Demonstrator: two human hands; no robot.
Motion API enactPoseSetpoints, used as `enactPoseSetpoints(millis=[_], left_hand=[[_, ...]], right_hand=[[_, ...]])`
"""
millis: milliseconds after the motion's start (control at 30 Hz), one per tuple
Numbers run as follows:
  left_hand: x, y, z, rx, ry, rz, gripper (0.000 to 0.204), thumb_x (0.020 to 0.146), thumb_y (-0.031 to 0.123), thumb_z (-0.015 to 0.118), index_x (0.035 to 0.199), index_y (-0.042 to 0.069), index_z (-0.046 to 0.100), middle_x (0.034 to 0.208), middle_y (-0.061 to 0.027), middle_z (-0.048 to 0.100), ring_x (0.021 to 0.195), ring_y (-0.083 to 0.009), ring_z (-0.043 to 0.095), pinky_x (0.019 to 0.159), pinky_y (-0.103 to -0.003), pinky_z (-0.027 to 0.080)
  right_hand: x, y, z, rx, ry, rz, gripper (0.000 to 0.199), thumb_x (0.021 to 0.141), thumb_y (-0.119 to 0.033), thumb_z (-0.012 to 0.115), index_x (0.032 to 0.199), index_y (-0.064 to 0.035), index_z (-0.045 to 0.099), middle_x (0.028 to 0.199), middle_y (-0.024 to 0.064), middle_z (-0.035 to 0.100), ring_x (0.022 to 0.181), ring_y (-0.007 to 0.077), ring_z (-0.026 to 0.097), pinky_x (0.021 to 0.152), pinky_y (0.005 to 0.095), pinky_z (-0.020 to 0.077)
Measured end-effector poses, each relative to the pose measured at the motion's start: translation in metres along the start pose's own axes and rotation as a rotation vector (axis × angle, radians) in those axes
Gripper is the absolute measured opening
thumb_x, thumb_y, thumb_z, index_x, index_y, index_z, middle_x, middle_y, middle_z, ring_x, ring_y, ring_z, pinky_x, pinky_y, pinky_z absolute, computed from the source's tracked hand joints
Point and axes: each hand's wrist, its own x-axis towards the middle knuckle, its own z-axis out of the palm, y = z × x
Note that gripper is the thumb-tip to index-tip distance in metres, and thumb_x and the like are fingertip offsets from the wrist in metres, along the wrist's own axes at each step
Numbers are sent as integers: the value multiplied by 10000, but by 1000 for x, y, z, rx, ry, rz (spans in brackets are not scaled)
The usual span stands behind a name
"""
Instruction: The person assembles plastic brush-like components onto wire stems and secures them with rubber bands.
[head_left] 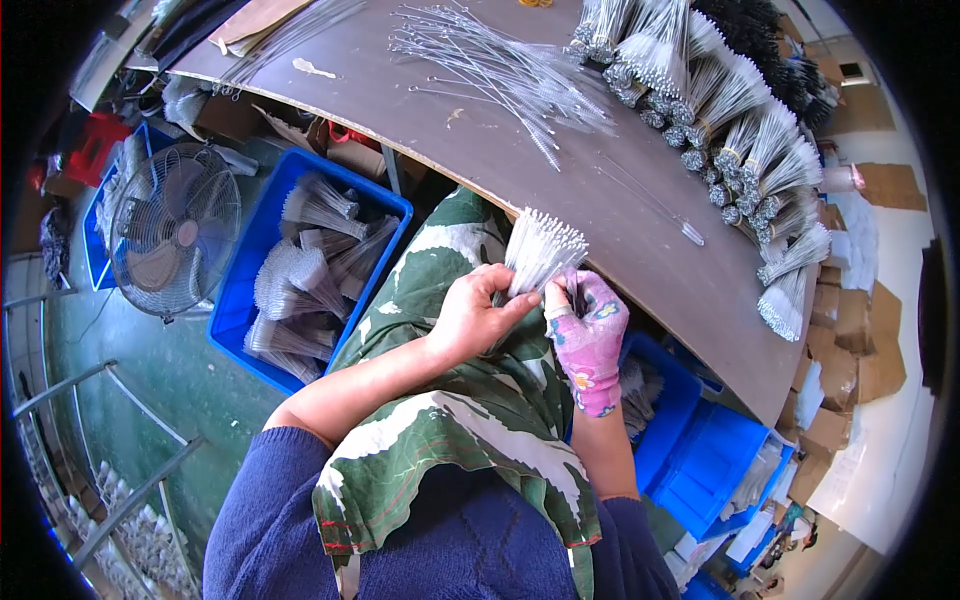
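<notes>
A bundle of thin wire brushes (542, 250) with white bristly ends stands fanned upward over my lap, close to the table's edge. My bare left hand (478, 312) is closed round the bundle's left side, thumb across the front. On the other side, my right hand (588, 335) wears a pink flowered glove with bare fingertips. Its thumb and fingers pinch together against the bundle's lower right, and what lies between them is hard to see. Beyond, loose looped wire brushes (500, 65) lie spread on the brown table (380, 105). Two thin brushes (660, 205) rest nearer the right.
Many tied brush bundles (700, 100) are piled along the table's right side. A blue bin (228, 310) of bundles sits on the floor at left, beside a fan (180, 235). Blue bins (705, 470) stand at lower right. A camouflage apron (425, 275) covers my lap.
</notes>
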Motion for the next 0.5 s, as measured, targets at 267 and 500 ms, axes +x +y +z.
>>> enactPoseSetpoints(millis=[267, 500], left_hand=[[-2, 1, -1, 12, -8, 44, 226, 750, 213, 697, 739, 13, 593, 690, -119, 560, 666, -260, 566, 617, -350, 444], [-2, 7, -1, 3, -4, -9, 226, 748, 216, 696, 744, 12, 599, 689, -128, 570, 675, -267, 578, 627, -358, 448]], right_hand=[[9, 2, -9, -269, 170, -66, 116, 766, -87, 651, 807, 2, 589, 647, 69, 585, 567, 166, 583, 553, 285, 462], [-6, 0, -1, 48, 16, 80, 64, 782, -54, 664, 798, -15, 615, 724, 9, 599, 642, 71, 535, 598, 227, 439]])
